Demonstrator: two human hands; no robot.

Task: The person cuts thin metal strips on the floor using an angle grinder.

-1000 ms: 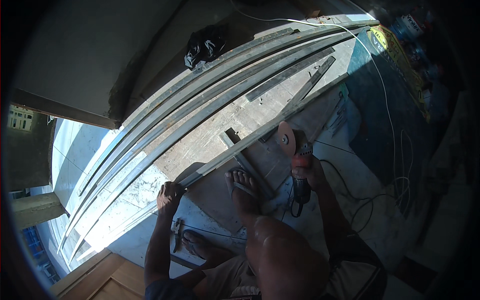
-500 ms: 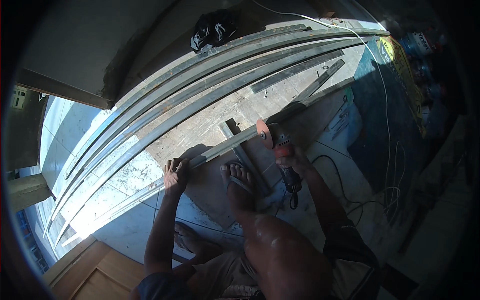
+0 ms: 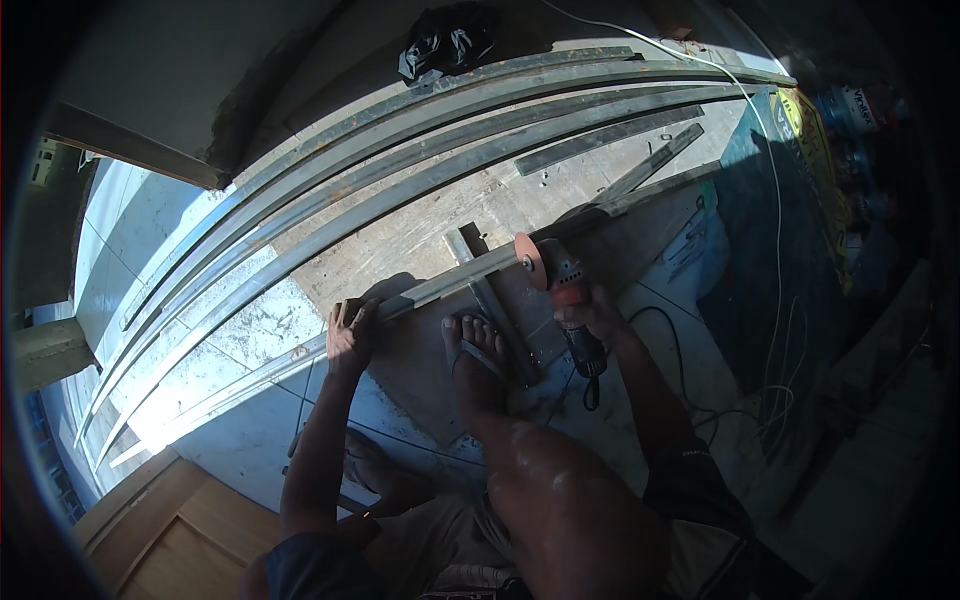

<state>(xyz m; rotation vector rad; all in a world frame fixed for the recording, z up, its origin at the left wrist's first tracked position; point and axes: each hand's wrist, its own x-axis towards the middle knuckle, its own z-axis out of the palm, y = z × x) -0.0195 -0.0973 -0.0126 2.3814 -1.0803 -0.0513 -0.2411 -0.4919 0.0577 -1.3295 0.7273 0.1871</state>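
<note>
Head cam view, looking down: right hand [image 3: 597,315] is wrapped around a chunky grinder [image 3: 574,292], red and black plastic body with a greyish head. Its thin disc [image 3: 531,262] is flat, round and a dull reddish pink, with the edge right at a long straight metal bar [image 3: 440,287]; can't tell if they're actually touching. The left hand [image 3: 350,330] has its fingers bent over that same bar, holding it farther left. Bar's grey and straight-edged, lying over a shorter metal piece [image 3: 500,325] set crosswise, just ahead of a foot in a flip-flop [image 3: 474,350].

Beyond it there's a row of long metal bars [image 3: 400,188], scuffed grey with rusty patches, bowed by the fisheye. Also a crinkly, shiny black plastic bag [image 3: 448,45], a skinny white cord [image 3: 777,200] and a smooth brown wooden panel [image 3: 205,520] at lower left.
</note>
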